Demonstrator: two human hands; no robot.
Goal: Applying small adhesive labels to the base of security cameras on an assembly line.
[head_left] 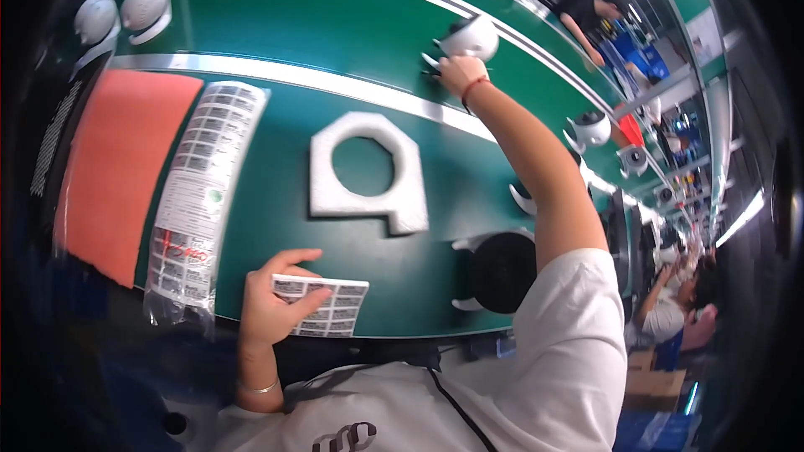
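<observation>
**Label sheet in the left hand, white dome-shaped device at the right**

Counted about the white foam block point(409, 188), the landmark: one loose label sheet point(342, 311), nearer the wearer; one plastic-wrapped label pack point(201, 192) to the block's left; one orange-red sheet point(126, 167) beyond that pack, farther left; two white domed units point(144, 7) at the far left; one white dome-shaped device point(479, 36) beyond the block and to its right, past the pale rail point(335, 86); and one black-faced round unit point(502, 274) to the block's right, on the near side. More white units stand farther right; their full number cannot be told.

The label sheet is white, roughly rectangular and printed with rows of small dark blocks; it lies tilted in the left hand point(280, 297), the thumb pressed on its upper face, other fingers behind, and one finger extended clear above its top edge. The dome-shaped device has a smooth, rounded white shell with a black area on its upper left. The right hand point(462, 74) meets its near side with the fingers bent; their tips are hidden, so whether they grip it cannot be told. A red bracelet point(475, 89) circles the right wrist.
</observation>
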